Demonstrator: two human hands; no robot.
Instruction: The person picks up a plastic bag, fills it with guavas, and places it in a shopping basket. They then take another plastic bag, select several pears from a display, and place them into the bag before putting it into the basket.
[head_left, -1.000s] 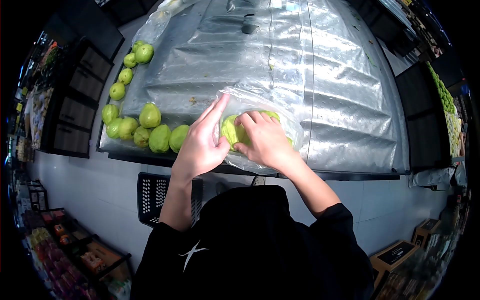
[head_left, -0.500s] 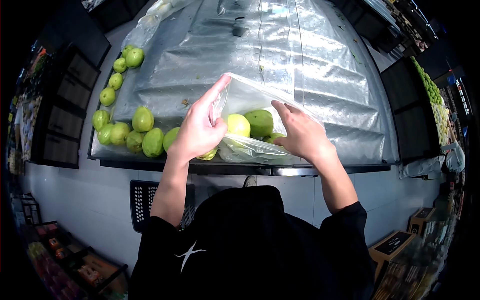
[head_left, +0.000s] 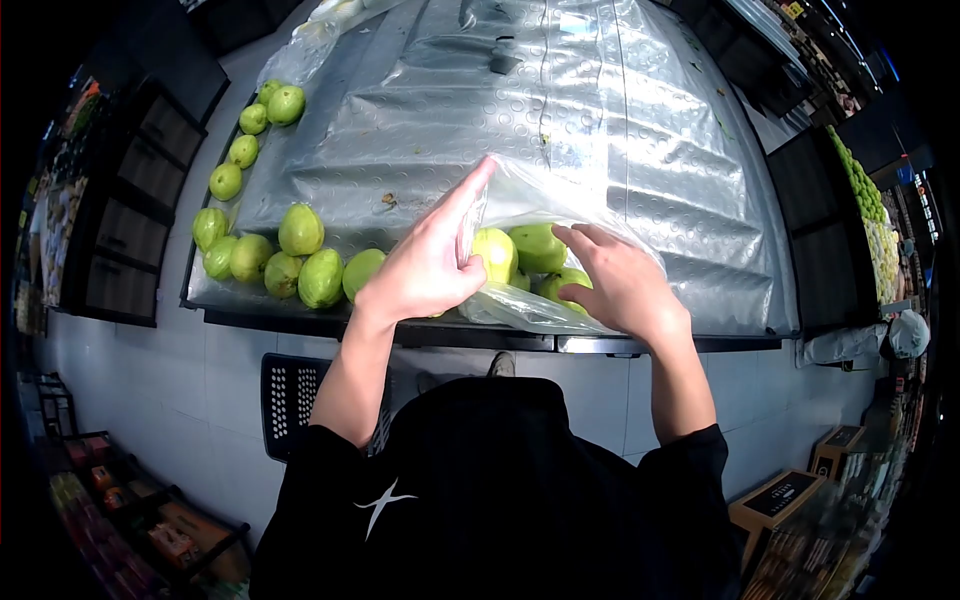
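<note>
A clear plastic bag (head_left: 540, 200) lies spread at the front edge of the display, its mouth towards me. Inside it show green guavas, a pale one (head_left: 495, 255) at the left and a darker one (head_left: 538, 247) beside it. My left hand (head_left: 430, 262) grips the bag's left side, thumb bent against the film and fingers stretched along it. At the bag's right side is my right hand (head_left: 630, 285), with its fingers apart, near a third guava (head_left: 563, 288); no grip on anything shows.
Several loose guavas (head_left: 301, 230) line the left and front edges of the silver-covered display (head_left: 430, 120). A black perforated stool or basket (head_left: 290, 400) is on the floor at the left. Cardboard boxes (head_left: 780, 497) stand at lower right.
Both hands have shifted slightly right in the view, along with the bag. The bag's front film sits lower, and more of the guavas inside shows.
</note>
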